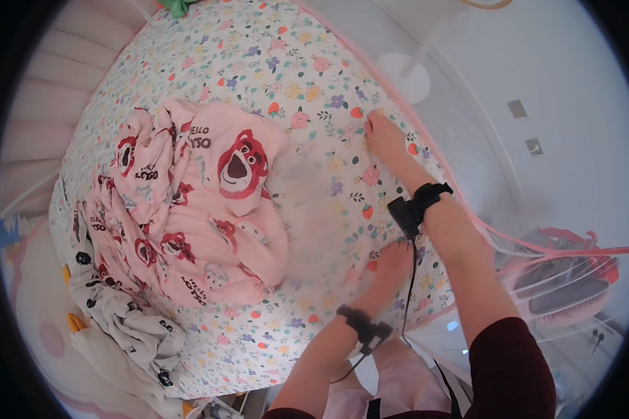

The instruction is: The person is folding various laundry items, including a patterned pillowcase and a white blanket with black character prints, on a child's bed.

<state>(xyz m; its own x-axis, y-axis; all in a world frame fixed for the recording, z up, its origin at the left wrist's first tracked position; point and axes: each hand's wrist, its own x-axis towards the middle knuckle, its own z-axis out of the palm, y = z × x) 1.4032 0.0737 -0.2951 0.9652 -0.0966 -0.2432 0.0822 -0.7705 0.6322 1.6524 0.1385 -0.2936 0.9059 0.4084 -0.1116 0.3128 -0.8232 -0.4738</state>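
Over the floral-printed bedsheet, my right hand is curled closed near the sheet's right edge. What its fingers hold, if anything, is hidden. Closer to me, my left hand is low over the same sheet, and its fingers are too blurred to read. Both wrists wear a black strap with a small box and a cable. To the left of my hands, apart from them, lie pink pajamas printed with red bears, loosely bunched. A patch of sheet between the pajamas and my hands looks smeared.
A crumpled grey-white garment with black prints lies at the bed's near left edge. Padded pale pink panels line the left side. Sheer netting with pink trim runs along the right. Beyond it stands a pink-and-grey item.
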